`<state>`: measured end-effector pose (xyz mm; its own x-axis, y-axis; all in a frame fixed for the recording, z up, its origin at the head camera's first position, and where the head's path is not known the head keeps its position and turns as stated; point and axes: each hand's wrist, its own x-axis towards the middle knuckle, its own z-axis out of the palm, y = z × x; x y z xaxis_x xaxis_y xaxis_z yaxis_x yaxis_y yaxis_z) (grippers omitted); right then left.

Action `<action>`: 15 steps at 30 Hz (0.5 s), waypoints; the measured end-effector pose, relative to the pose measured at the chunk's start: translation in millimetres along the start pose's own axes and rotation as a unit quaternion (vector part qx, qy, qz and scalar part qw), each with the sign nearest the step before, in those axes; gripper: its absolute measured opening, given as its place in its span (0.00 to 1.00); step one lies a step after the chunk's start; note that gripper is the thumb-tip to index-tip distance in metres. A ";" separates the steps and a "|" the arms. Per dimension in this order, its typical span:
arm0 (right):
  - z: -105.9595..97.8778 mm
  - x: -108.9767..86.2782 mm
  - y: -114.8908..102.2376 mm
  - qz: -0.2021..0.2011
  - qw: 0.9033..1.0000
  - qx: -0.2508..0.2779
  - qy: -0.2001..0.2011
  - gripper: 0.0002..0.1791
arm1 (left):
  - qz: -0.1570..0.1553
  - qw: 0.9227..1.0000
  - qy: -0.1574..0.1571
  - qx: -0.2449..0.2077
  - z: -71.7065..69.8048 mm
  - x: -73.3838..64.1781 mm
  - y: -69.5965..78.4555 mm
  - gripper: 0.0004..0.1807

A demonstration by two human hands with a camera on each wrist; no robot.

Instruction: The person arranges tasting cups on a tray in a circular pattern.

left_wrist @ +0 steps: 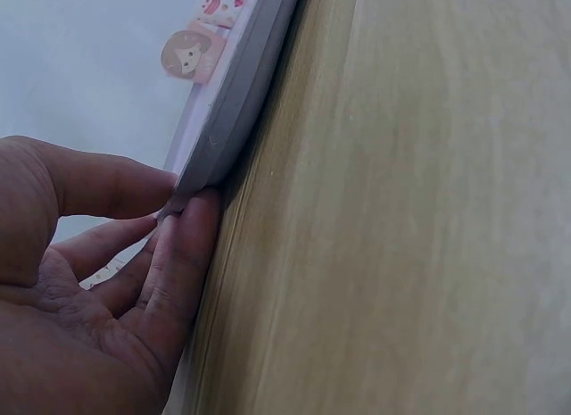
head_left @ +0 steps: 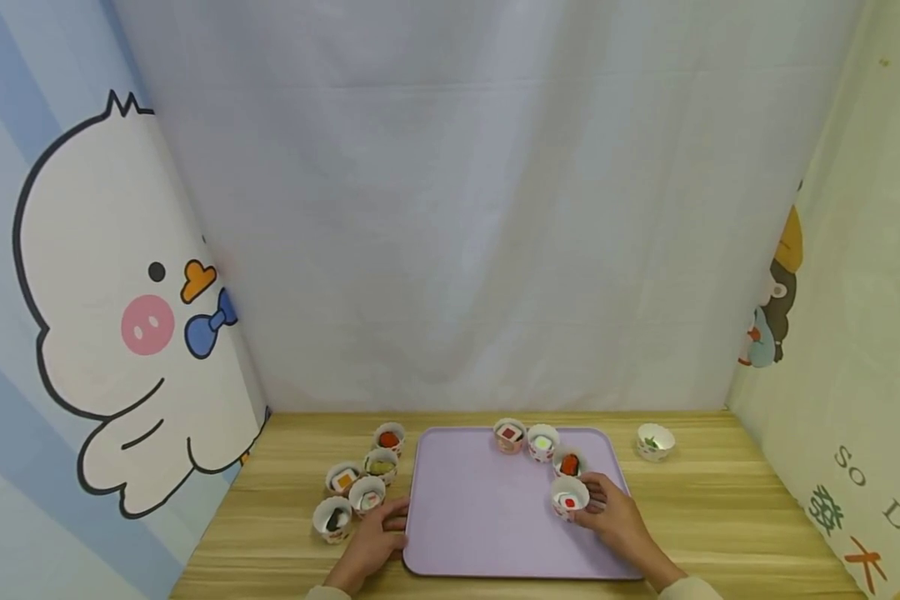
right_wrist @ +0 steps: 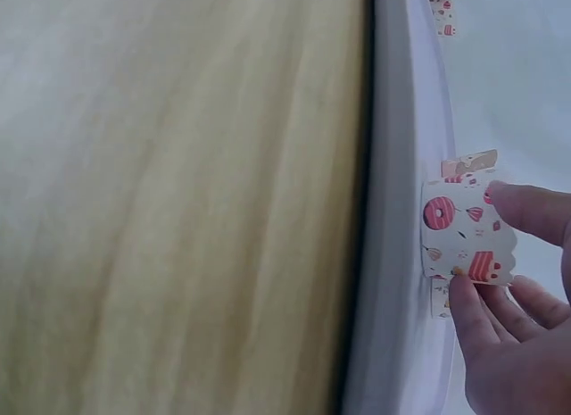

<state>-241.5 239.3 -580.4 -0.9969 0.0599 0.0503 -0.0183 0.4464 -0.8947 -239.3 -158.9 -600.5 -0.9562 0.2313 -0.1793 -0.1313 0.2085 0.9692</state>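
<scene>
A purple tray [head_left: 480, 517] lies on the table. My left hand [head_left: 375, 537] is at its left edge, and in the left wrist view the thumb and fingers pinch the tray's rim [left_wrist: 223, 120]. Over the right part of the tray, my right hand [head_left: 613, 518] grips a white paper baking cup [head_left: 562, 507] with a small red-and-white piece inside. Pink donut and cake prints cover that cup [right_wrist: 464, 228] in the right wrist view. Just behind it stands a cup with a red-orange piece [head_left: 569, 464]. Farther back on the tray are a cup with pale green [head_left: 542, 443] and a cup with dark red [head_left: 509, 435].
Several filled cups stand left of the tray, among them one with a black piece [head_left: 333, 520] and one with an orange piece [head_left: 342, 479]. A cup with something green [head_left: 655, 442] stands to the right. A pale curtain [head_left: 480, 250] hangs behind the wooden table [head_left: 727, 508].
</scene>
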 end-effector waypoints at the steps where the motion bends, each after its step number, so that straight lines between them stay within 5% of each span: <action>1: -0.5 -0.1 -1.7 -0.001 1.000 0.003 -0.001 0.34 | 0.000 1.000 0.000 0.000 0.2 -0.4 0.3 0.36; 15: -24.0 -1.6 -32.9 -0.033 0.999 0.004 0.017 0.28 | 0.004 1.000 0.007 0.000 1.7 -1.2 -0.2 0.36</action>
<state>-237.5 245.9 -540.4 -0.9902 0.0610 0.1253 -0.0855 0.4433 -0.8923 -237.7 -157.7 -600.8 -0.9611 0.2190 -0.1685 -0.1232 0.2062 0.9707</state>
